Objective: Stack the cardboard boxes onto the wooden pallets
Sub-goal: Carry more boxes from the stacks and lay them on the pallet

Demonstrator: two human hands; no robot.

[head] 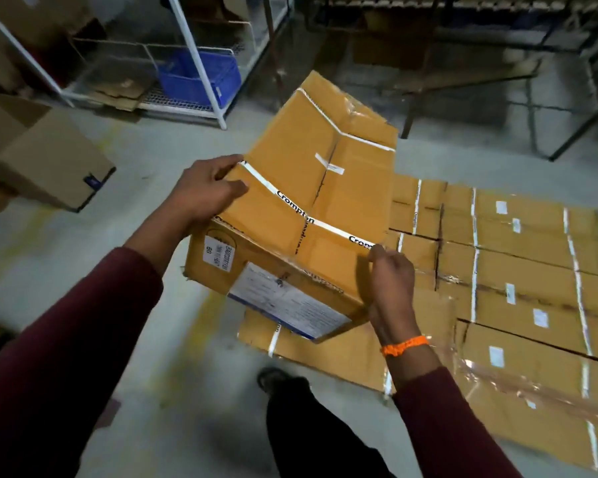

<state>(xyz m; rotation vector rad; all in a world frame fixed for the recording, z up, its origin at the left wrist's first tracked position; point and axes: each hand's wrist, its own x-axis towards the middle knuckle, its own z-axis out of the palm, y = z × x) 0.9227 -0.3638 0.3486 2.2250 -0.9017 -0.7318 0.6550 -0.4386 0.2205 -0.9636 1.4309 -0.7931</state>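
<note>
I hold a long tan cardboard box (301, 174) with white branded tape and a shipping label on its near end, up in the air over the floor. My left hand (206, 191) grips its near left top edge. My right hand (390, 274) grips its near right corner. Below and to the right lies a layer of several similar taped boxes (518, 257), packed side by side. Whatever they rest on is hidden beneath them.
A brown carton (45, 153) sits on the floor at left. Behind stand a white wire rack (201, 60) holding a blue crate (197, 77), and dark metal shelving (480, 56). My leg and shoe (290, 408) are on the grey concrete floor below the box.
</note>
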